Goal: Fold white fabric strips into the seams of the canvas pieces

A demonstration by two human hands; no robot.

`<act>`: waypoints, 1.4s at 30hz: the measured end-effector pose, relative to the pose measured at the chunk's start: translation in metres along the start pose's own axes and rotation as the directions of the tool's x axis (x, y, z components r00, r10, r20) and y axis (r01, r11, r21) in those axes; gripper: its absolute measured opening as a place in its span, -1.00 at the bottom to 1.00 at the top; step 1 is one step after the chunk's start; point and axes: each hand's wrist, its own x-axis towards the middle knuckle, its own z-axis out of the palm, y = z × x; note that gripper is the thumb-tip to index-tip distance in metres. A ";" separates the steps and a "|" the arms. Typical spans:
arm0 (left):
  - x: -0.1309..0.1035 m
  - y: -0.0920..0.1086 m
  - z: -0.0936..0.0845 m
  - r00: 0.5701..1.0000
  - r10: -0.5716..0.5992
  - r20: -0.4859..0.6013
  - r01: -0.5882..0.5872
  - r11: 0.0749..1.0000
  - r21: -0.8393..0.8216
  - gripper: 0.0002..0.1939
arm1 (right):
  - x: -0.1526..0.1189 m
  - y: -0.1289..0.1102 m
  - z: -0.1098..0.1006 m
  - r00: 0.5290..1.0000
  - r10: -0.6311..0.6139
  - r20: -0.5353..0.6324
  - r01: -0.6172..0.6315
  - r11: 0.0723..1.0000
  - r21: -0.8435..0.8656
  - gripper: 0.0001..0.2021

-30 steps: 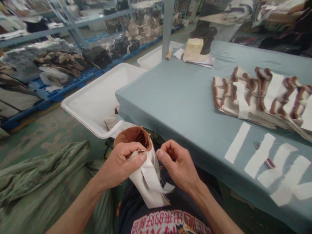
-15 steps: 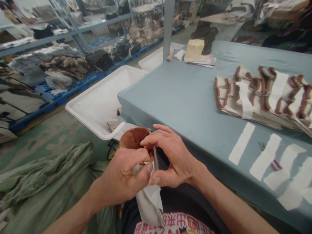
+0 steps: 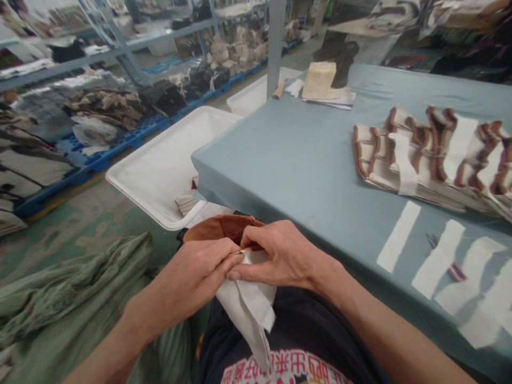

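A brown and off-white fabric piece (image 3: 216,228) is held in front of my body, its brown part curved at the top and its pale flaps hanging down. My left hand (image 3: 196,277) pinches its edge from the left. Close against it, my right hand (image 3: 286,253) grips the same edge from the right, thumb below and fingers bent over the top. The fingertips of both hands nearly meet. What lies under the fingers is hidden.
A blue-grey covered table (image 3: 280,154) carries brown-edged fabric pieces (image 3: 424,154), white strips (image 3: 400,234), and small snips (image 3: 456,271). Left of it stands a white bin (image 3: 160,160). Green cloth (image 3: 80,304) lies at lower left. A grey post (image 3: 275,48) rises behind the table.
My right hand has closed its spread fingers onto the fabric edge. My left hand has shifted slightly, and the brown opening looks flatter and wider, with the pale flaps spread apart.
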 end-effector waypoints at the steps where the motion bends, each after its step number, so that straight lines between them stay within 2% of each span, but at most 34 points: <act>1: 0.000 0.000 0.000 1.000 -0.016 -0.024 0.015 1.000 -0.011 -0.72 | 0.000 0.000 0.000 1.000 0.015 0.005 -0.015 1.000 -0.001 -0.55; 5: 0.003 0.000 0.000 0.996 -0.057 -0.070 0.047 0.991 -0.126 -0.82 | -0.001 -0.002 -0.004 0.999 0.029 0.039 -0.032 0.995 0.089 -0.53; 9: 0.000 -0.003 -0.002 0.998 0.030 -0.054 -0.039 0.983 -0.177 -0.86 | -0.004 -0.005 -0.009 0.997 -0.017 0.075 0.001 0.978 0.207 -0.55; 14: -0.011 -0.004 -0.003 0.987 0.151 -0.060 -0.154 0.987 -0.043 -0.83 | -0.006 -0.005 -0.011 0.989 -0.015 0.145 -0.040 0.928 0.370 -0.57; 18: -0.017 -0.005 0.000 0.946 0.316 -0.075 -0.303 0.942 0.147 -0.76 | -0.007 -0.001 -0.006 0.980 0.007 0.197 -0.106 0.860 0.499 -0.58; 21: -0.018 -0.010 0.005 0.912 0.402 -0.081 -0.379 0.901 0.209 -0.74 | -0.008 0.003 -0.002 0.964 0.026 0.264 -0.191 0.757 0.624 -0.55; 26: -0.021 -0.019 0.015 0.882 0.468 -0.064 -0.419 0.838 0.349 -0.71 | -0.011 0.005 0.004 0.936 0.067 0.345 -0.325 0.540 0.776 -0.44; 30: -0.023 -0.018 0.020 0.842 0.518 -0.152 -0.398 0.786 0.473 -0.78 | -0.012 0.001 0.010 0.931 0.081 0.355 -0.359 0.377 0.854 -0.38; 34: -0.020 -0.018 0.024 0.814 0.521 -0.256 -0.353 0.794 0.495 -0.85 | -0.012 -0.002 0.019 0.924 0.170 0.343 -0.379 0.275 0.884 -0.46; 36: -0.018 -0.019 0.027 0.807 0.518 -0.284 -0.347 0.804 0.483 -0.86 | -0.013 -0.004 0.020 0.921 0.210 0.328 -0.378 0.279 0.883 -0.52; 38: -0.017 -0.018 0.028 0.802 0.519 -0.295 -0.368 0.819 0.440 -0.84 | -0.015 -0.007 0.016 0.927 0.212 0.309 -0.367 0.342 0.865 -0.60; 40: -0.017 -0.016 0.026 0.811 0.497 -0.309 -0.384 0.850 0.360 -0.79 | -0.018 -0.012 0.009 0.944 0.203 0.259 -0.326 0.468 0.821 -0.72; 42: -0.016 -0.013 0.019 0.858 0.412 -0.306 -0.345 0.905 0.250 -0.73 | -0.021 -0.017 0.001 0.968 0.172 0.184 -0.251 0.609 0.752 -0.81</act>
